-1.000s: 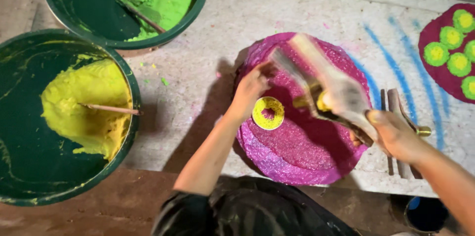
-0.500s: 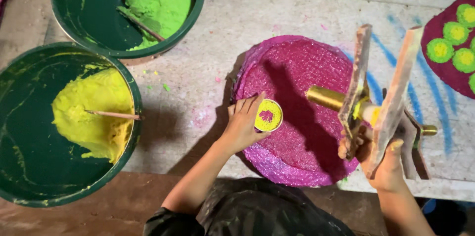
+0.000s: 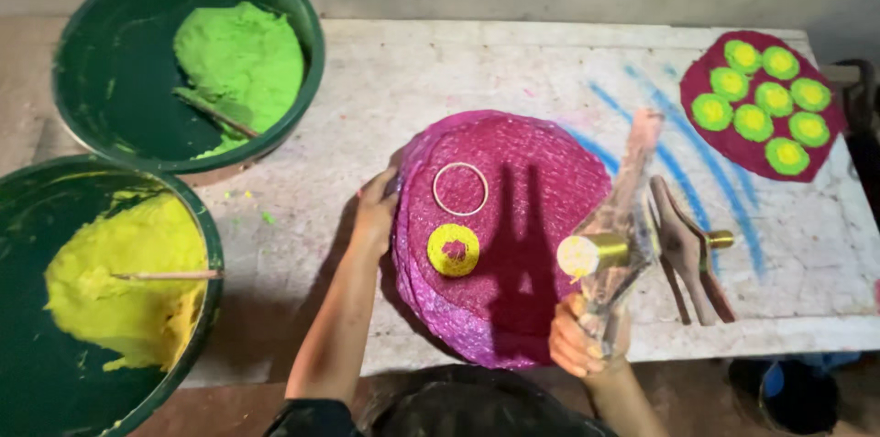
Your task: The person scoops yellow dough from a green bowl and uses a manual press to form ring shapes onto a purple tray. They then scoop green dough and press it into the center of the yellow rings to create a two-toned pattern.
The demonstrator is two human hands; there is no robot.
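Head view: left hand (image 3: 374,213) rests flat on the left edge of the magenta disc stack (image 3: 541,217), fingers spread, gripping nothing. Right hand (image 3: 579,341) is closed around the lower grip of a wooden press tool (image 3: 616,226), held up over the right part of the stack; the tool's brass cylinder (image 3: 591,254) points at the camera with a yellow-smeared face. On the stack lie a yellow disc (image 3: 453,249) with a magenta centre and, just above it, a pale ring mark (image 3: 460,188). The stack sits mid-table (image 3: 385,98), near the front edge. A second wooden tool (image 3: 689,254) lies just right of the stack. Far right: a dark red disc with green-yellow dots (image 3: 761,107). Left: a green tub with green paste (image 3: 188,61) and a green tub with yellow paste (image 3: 101,290), a stick in each.
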